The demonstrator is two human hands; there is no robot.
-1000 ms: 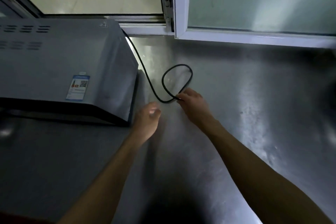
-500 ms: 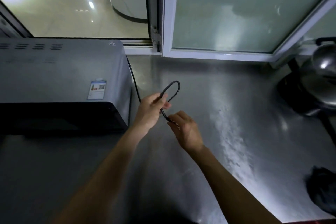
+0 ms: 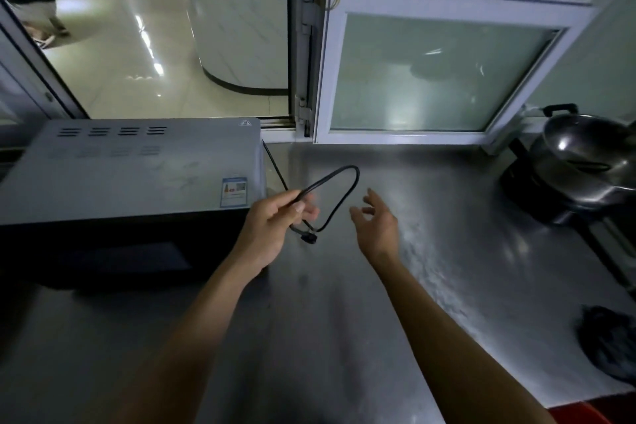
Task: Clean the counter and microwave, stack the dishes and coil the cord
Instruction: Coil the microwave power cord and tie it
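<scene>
coiling step: left hand point(image 3: 272, 220) pinches the cord point(image 3: 347, 179) loop right of the microwave point(image 3: 130, 169); right hand point(image 3: 377, 224) spread, empty. next, probably tuck the plug.

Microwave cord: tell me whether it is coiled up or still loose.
Only partly gathered: the cord forms one loop pinched in the left hand, plug dangling. The right hand is open beside it.

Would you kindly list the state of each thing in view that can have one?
Black power cord: looped once, lifted off the counter, plug hanging free.
Left hand: grip closed on the cord.
Right hand: open, holding nothing.
Grey microwave: door shut.
White-framed frosted window: swung open.
</scene>
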